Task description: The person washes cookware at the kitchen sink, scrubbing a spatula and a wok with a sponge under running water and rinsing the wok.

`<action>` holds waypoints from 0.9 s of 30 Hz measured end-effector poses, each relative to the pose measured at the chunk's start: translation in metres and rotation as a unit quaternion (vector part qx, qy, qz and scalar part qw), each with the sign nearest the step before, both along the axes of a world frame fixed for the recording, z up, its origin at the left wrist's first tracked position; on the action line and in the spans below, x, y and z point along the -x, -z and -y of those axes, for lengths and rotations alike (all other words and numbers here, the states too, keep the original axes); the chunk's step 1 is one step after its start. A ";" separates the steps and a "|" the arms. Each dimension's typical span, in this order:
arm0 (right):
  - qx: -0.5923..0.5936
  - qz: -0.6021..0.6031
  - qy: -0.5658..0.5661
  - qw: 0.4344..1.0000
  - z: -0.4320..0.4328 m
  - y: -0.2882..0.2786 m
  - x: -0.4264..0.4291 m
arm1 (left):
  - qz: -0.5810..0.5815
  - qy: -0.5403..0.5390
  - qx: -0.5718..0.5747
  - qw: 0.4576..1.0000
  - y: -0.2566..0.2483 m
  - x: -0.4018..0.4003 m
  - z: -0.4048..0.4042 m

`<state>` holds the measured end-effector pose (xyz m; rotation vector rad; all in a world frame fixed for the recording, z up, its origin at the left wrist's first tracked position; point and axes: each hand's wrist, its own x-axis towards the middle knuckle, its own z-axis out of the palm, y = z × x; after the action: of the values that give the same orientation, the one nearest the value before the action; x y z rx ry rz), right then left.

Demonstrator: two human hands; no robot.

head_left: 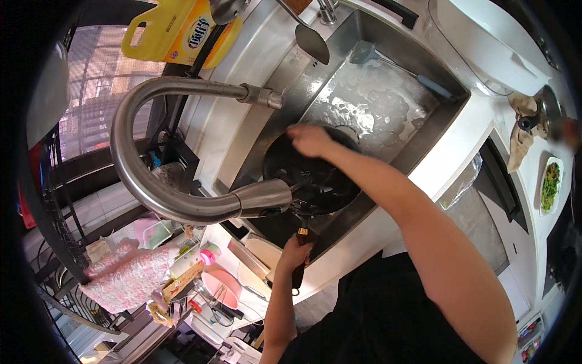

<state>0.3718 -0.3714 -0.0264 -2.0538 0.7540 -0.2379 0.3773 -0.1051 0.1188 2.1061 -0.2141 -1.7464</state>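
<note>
A black frying pan (313,182) rests tilted in the stainless steel sink (391,145), below the spout of a curved metal faucet (132,150), with water running into it. Around the pan's dark handle (298,273), near its gold-coloured collar, my left hand (295,252) is closed. My right hand (309,140) is at the pan's far inner rim with its fingers curled; whether it holds something cannot be told. Behind the pan, a spatula with a grey-blue head and handle (434,86) leans in the wet basin.
Above the sink's back edge hang a metal turner (312,44) and a ladle (227,9). A yellow detergent bottle (182,32) stands near the window. White tubs (500,50) sit at the right, beyond them a dish of green food (551,186). A pink bowl (221,289) lies lower left.
</note>
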 end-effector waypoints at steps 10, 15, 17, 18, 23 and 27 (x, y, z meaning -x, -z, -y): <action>0.099 0.158 0.024 0.982 -0.087 -0.097 0.067 | 0.233 0.223 0.036 0.946 -0.004 -0.014 -0.001; 0.185 0.093 -0.259 0.943 -0.078 -0.119 0.039 | 0.359 0.337 -0.055 0.868 -0.013 -0.040 0.010; 0.201 0.067 -0.225 0.951 -0.059 -0.127 0.025 | 0.383 0.366 -0.095 0.843 -0.013 -0.042 0.012; 0.221 0.056 -0.280 0.933 -0.045 -0.121 0.010 | 0.402 0.390 -0.105 0.822 -0.014 -0.042 0.014; -0.013 -0.134 -0.239 0.962 0.027 -0.106 -0.031 | 0.447 0.442 -0.121 0.768 -0.007 -0.047 -0.001; -0.242 -0.182 -0.135 0.943 0.082 -0.037 0.015 | 0.490 0.449 -0.081 0.743 0.017 -0.049 -0.033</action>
<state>0.3570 -0.4531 0.0105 -1.7106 0.6555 0.4558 0.4261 -0.0725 0.1022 3.1408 -1.6339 -0.7033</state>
